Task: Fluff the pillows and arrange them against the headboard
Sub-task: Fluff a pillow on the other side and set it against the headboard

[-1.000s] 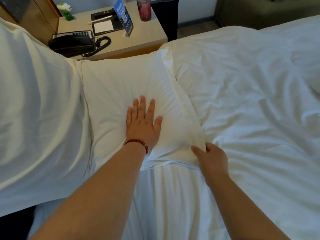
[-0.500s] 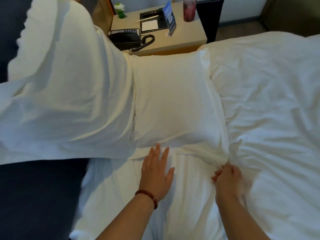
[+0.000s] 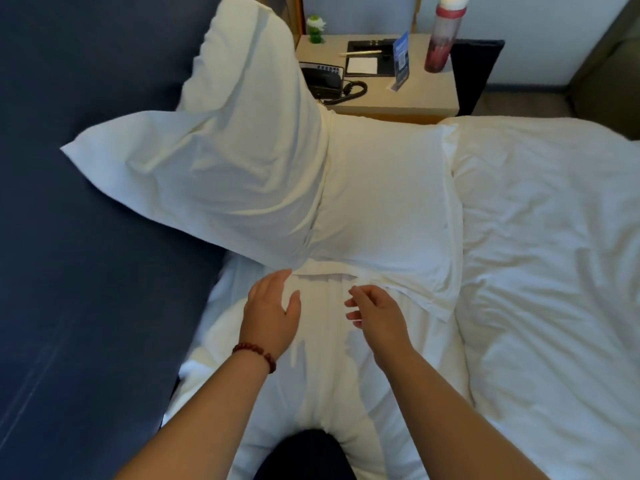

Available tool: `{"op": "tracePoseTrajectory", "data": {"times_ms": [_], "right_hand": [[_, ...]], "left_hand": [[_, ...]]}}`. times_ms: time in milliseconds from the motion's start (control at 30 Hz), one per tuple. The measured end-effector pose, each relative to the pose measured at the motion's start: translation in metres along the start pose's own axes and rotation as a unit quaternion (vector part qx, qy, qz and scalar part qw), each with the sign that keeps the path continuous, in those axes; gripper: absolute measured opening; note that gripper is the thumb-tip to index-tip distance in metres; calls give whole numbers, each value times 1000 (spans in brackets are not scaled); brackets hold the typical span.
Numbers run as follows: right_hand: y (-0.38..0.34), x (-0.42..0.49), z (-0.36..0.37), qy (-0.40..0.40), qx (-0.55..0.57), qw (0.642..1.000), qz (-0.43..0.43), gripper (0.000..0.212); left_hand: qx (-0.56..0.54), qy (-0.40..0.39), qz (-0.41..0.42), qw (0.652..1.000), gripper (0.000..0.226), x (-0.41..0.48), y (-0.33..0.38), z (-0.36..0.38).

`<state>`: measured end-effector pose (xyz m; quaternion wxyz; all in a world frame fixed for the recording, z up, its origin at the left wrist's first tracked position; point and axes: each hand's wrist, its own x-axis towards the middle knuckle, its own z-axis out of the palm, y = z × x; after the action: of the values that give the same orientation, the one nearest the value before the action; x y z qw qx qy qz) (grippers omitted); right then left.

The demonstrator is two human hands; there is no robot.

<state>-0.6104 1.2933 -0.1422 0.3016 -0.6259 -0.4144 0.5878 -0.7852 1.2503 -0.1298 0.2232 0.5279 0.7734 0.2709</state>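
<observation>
Two white pillows sit at the head of the bed. One pillow (image 3: 235, 147) leans upright against the dark blue headboard (image 3: 86, 237) on the left. The other pillow (image 3: 384, 199) lies flat on the mattress in front of it, its near edge creased. My left hand (image 3: 270, 317), with a bead bracelet on the wrist, hovers open over the white sheet (image 3: 322, 358) just below the pillows. My right hand (image 3: 377, 313) is beside it, fingers loosely spread, holding nothing. Neither hand touches a pillow.
A rumpled white duvet (image 3: 547, 271) covers the bed on the right. Beyond the pillows stands a nightstand (image 3: 415, 95) with a black telephone (image 3: 322, 77), a notepad tray (image 3: 367, 60), a blue card and a tall red bottle (image 3: 443, 39).
My left hand has slid off the flat pillow down onto the sheet. My right hand let go of the pillow's corner and opened. The view pulled back, showing the headboard.
</observation>
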Motion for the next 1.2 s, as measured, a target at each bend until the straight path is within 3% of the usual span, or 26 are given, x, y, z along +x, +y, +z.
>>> {"op": "tracePoseTrajectory", "data": {"times_ms": [167, 333, 500, 567, 633, 733, 867, 933, 1033, 1100, 1200], "right_hand": [[-51, 3, 28, -33, 12, 997, -69, 13], [-106, 2, 60, -66, 17, 987, -144, 13], [-184, 22, 80, -78, -40, 947, -308, 3], [-225, 29, 88, -86, -74, 922, -371, 13], [-260, 38, 100, -98, -124, 898, -411, 25], [-296, 62, 121, -151, -229, 867, -417, 43], [-311, 107, 135, -190, -374, 802, -425, 41], [-317, 124, 138, -164, -380, 787, -458, 28], [-332, 132, 139, -130, -340, 807, -466, 13], [-345, 134, 139, -134, -330, 822, -444, 16], [-363, 142, 144, -146, -369, 810, -431, 26]], "left_hand": [[-39, 74, 10, 996, 41, 5, 11, -45], [-28, 175, 83, 981, 34, 25, 36, -94], [24, 373, 214, 902, 28, 54, 66, -160], [62, 409, 219, 884, 31, 71, 77, -183], [96, 383, 182, 900, 42, 91, 82, -197], [134, 274, 91, 948, 59, 118, 82, -204], [223, 245, 47, 942, 28, 135, 73, -200], [153, 267, 61, 949, 19, 137, 66, -193], [-94, 290, 9, 952, 20, 135, 59, -191], [-205, 306, -36, 929, 22, 130, 58, -195], [-281, 321, -69, 902, 27, 131, 59, -191]]}}
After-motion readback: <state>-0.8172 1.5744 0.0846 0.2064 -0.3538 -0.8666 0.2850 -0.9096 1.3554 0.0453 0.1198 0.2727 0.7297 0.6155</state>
